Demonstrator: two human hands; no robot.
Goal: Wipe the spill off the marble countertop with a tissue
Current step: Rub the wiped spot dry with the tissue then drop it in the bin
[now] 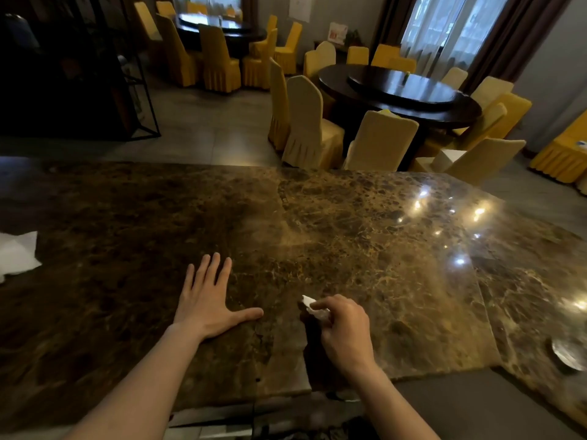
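Note:
A brown marble countertop [365,242] fills the lower half of the view. My right hand [344,331] is closed around a small crumpled white tissue [313,308] and presses it onto the marble near the front edge. My left hand [209,301] lies flat on the counter with its fingers spread, a little to the left of the tissue, holding nothing. I cannot make out a spill on the patterned, shiny surface.
White tissues [17,254] lie at the counter's left edge. A round metal object [568,354] sits at the right edge. Beyond the counter stand a dark round table [403,90] and several chairs in yellow covers [305,122].

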